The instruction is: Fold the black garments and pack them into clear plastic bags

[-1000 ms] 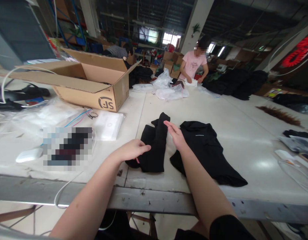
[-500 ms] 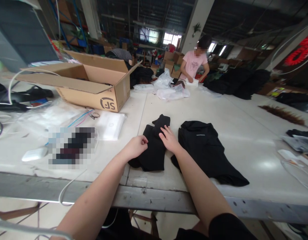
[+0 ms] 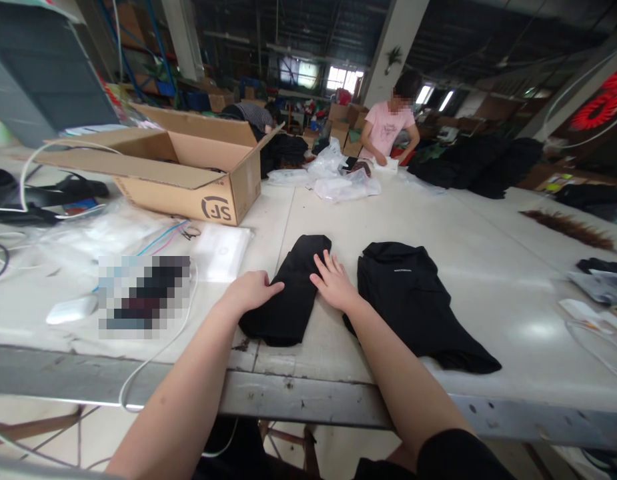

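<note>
Folded black cloth (image 3: 285, 300) lies under my spread right fingers (image 3: 329, 261), its left edge at my left fingers (image 3: 275, 289); whether those pinch I cannot tell. If I drag unevenly, the folds could slip and rumple.

Bright glare on white tabletop (image 3: 535, 329)

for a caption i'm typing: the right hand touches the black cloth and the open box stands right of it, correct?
The side is wrong: the head view shows the open box to the left of the black cloth that the right hand touches.
</note>
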`<state>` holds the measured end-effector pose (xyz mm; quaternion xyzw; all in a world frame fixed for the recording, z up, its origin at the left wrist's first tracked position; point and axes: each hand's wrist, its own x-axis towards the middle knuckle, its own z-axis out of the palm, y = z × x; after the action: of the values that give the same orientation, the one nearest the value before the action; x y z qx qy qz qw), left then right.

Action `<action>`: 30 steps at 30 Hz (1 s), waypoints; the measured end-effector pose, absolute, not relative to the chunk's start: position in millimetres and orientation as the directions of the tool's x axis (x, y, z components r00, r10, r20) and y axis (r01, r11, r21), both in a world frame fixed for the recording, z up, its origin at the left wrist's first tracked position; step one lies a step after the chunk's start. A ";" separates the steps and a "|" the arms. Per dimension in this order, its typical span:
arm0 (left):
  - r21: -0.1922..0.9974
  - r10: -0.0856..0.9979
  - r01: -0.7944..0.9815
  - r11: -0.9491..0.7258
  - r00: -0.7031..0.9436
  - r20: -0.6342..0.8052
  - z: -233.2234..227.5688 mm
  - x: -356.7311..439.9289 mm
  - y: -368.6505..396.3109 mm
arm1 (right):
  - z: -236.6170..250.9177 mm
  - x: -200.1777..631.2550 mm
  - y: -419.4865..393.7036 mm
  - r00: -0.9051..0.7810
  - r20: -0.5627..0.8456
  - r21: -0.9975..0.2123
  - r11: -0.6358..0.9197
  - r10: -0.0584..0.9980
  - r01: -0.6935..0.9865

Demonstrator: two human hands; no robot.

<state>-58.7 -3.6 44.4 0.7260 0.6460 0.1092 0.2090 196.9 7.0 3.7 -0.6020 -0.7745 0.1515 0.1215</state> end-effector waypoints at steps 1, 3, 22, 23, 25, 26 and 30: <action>0.431 0.978 0.895 -0.114 0.177 -0.108 44.2 -54.2 -6.3 | 4.5 196.1 6.2 -0.224 0.001 -0.359 0.209 0.975 0.910; 0.469 0.955 0.872 -0.139 0.242 -0.168 44.5 -47.4 -12.3 | 5.7 194.7 5.1 -0.171 -0.020 -0.329 0.155 0.985 0.932; 0.920 0.988 0.364 -0.146 0.096 0.119 8.2 7.3 2.1 | 18.8 186.5 2.6 -0.002 -0.237 -0.941 -0.229 0.971 0.249; 0.982 0.992 0.156 -0.101 0.096 0.087 9.1 7.1 3.4 | 21.3 186.3 1.7 -0.031 -0.235 -0.969 -0.231 0.972 0.088; 0.980 0.992 -0.188 0.067 0.121 -0.044 11.5 4.3 5.5 | 27.0 186.7 0.0 -0.086 -0.214 -0.961 -0.226 0.973 -0.161; 0.943 0.979 -0.284 0.175 0.155 -0.135 12.7 1.8 6.4 | 29.6 187.2 -0.5 -0.121 -0.222 -0.941 -0.245 0.968 -0.234; 0.806 0.831 -0.280 0.522 0.380 -0.406 15.6 -11.8 10.8 | 33.4 191.9 0.2 -0.220 -0.433 -0.854 -0.476 0.874 -0.209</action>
<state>-11.8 10.8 15.6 0.3269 0.4216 0.3637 0.7636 191.9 0.2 33.4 -0.4920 -0.3381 0.7042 0.3844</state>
